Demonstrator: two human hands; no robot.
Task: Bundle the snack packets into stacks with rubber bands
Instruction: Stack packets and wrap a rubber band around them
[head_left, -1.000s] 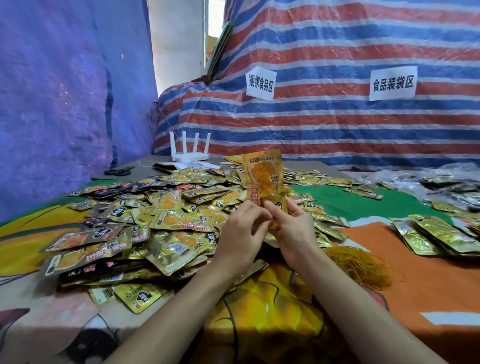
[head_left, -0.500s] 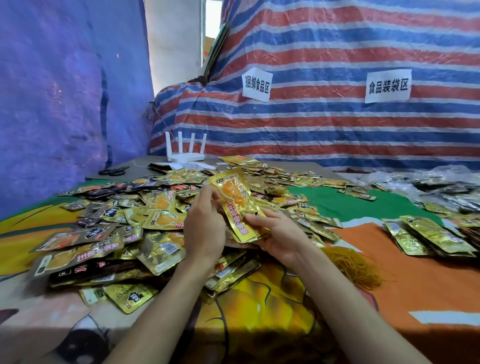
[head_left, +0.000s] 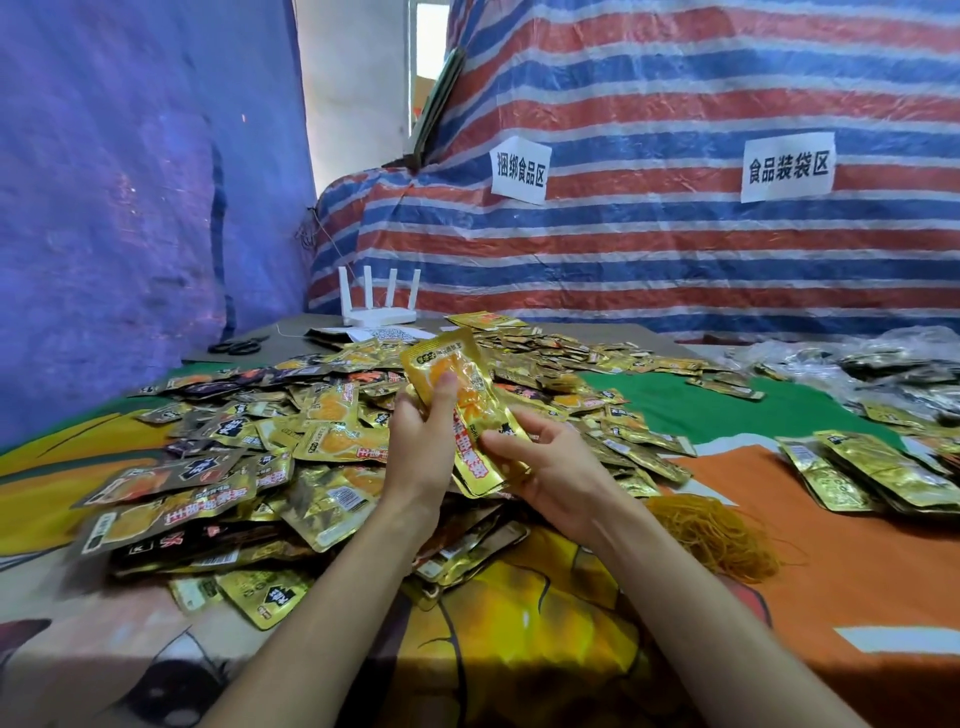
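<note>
On the left of the tabletop (head_left: 857, 597) we see the loose heap of snack packets (head_left: 234, 467) spread wide and unsorted. Just right of it our left hand (head_left: 418, 441) grips the held packet (head_left: 441, 366), thumb pressed flat on its printed face and fingers curled behind. A second ago this packet stood upright between both hands, pinched at its foot. Now it leans back and to the left above the heap, and the left hand has climbed to its middle. Whether more packets sit behind it we cannot tell, though the lower edge looks layered. Our right hand (head_left: 556, 467) cups that lower end, forefinger laid across the face and the other fingers loosely curled. We judge that we are squaring up a small stack, with no band on it yet. Further right the rubber bands (head_left: 706, 535) lie in a tangle, near the right wrist and untouched. Beyond them neat stacks (head_left: 872, 473) rest well apart from the heap.
</note>
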